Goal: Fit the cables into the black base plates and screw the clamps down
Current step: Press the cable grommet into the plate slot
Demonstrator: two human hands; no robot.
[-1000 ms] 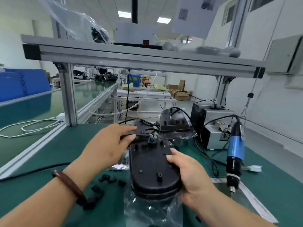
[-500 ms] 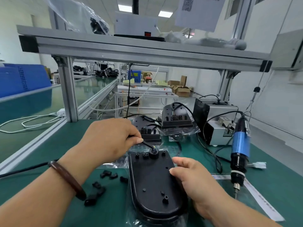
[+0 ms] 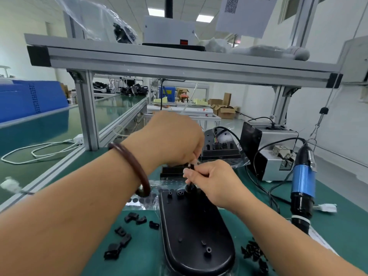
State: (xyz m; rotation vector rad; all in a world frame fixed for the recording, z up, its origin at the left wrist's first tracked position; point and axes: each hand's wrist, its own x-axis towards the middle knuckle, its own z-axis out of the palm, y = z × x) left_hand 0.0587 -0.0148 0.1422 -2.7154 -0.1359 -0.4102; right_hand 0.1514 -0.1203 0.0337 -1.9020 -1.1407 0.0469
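Note:
A black oval base plate (image 3: 196, 232) lies lengthwise on the green mat in front of me. At its far end a black cable with a round grommet (image 3: 190, 189) enters the plate. My left hand (image 3: 175, 138) hovers above that end, its fingers pinched on the cable. Just below it, my right hand (image 3: 211, 181) is closed on the same cable near the grommet. Several small black clamps (image 3: 127, 230) lie loose on the mat left of the plate. A pile of black screws (image 3: 253, 252) sits right of it.
A blue electric screwdriver (image 3: 303, 180) hangs at the right beside a grey box (image 3: 276, 156). Two more black plates with cables (image 3: 219, 150) sit behind my hands. An aluminium frame post (image 3: 88, 114) stands at the left, with white cable loops (image 3: 39, 150) beyond.
My right hand left the plate's side and rose to grip the cable at the far end. My left hand lifted higher, pulling the cable up.

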